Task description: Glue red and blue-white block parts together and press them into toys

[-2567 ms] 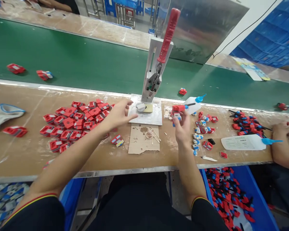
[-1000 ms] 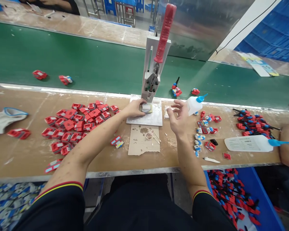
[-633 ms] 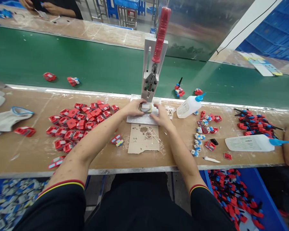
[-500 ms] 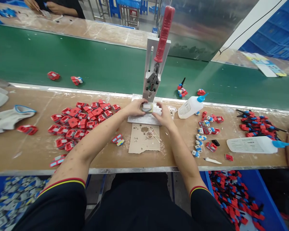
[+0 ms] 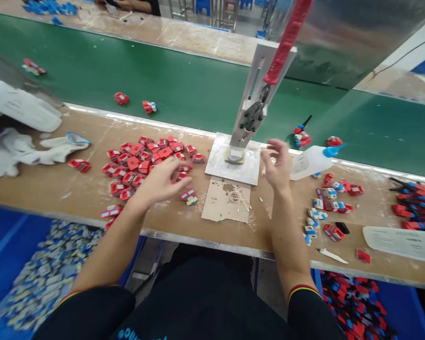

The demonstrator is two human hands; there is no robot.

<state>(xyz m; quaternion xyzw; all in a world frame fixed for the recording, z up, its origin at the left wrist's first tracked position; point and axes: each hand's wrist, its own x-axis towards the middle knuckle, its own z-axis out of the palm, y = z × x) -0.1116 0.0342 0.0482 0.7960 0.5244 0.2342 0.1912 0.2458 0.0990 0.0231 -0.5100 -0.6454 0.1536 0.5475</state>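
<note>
My left hand hovers with fingers spread over the right edge of a pile of red plastic parts on the brown bench. My right hand is raised, open and empty, just right of the white base plate of a small hand press with a red lever handle. A small grey part sits on the fixture under the press head. A single red, blue and yellow part lies below my left hand.
A cardboard scrap with small sticks lies before the press. A white glue bottle with a blue nozzle and several red-blue parts lie right. Green conveyor belt behind; white gloves left; blue bins under the bench.
Both hands have left the part under the press: my left hand moved left to the red pile, my right hand lifted to the right. The view has shifted left.
</note>
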